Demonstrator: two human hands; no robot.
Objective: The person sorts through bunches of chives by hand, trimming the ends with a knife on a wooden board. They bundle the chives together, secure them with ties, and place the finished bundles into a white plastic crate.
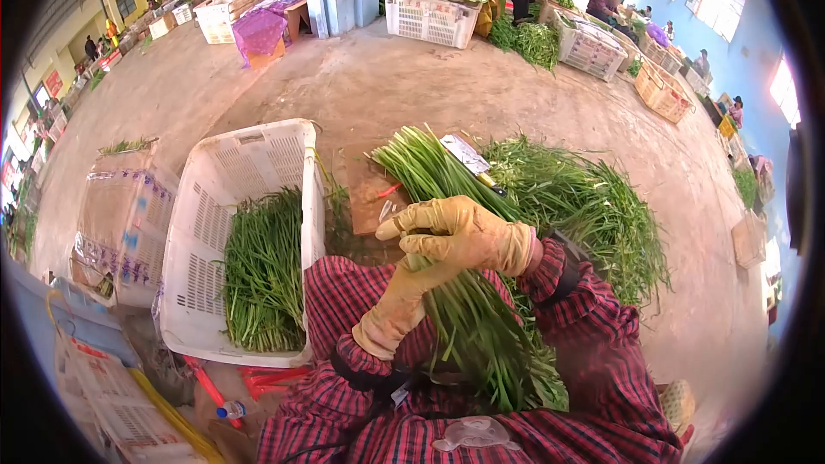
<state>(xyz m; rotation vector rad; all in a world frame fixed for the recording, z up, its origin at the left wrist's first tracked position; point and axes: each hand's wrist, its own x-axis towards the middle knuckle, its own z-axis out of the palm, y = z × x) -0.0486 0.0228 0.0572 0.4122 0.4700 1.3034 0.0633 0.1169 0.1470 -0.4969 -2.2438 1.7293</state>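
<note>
Both my hands wear yellowish rubber gloves. My left hand (pixel 412 296) is closed round a long bunch of garlic chives (pixel 485 326) in front of my lap. The leaves trail down towards me, and pale stem ends (pixel 417 155) point away. My right hand (pixel 468 232) lies across the bunch just above the left, its fingers bent and pressed together. Whatever is between those fingers is too small to make out. Beyond them, a brown board (pixel 365 198) has a small red strip (pixel 389 191) on it. A flat pale tool with a yellow-and-black end (pixel 488 180) rests beside the stems.
A white plastic crate (pixel 249 133) at my left holds cut greens (pixel 266 271). Loose greens (pixel 584 206) are heaped on the right. A taped box (pixel 125 206), red strips (pixel 266 378) and a bottle (pixel 230 410) lie further left. People and crates (pixel 430 17) line the hall.
</note>
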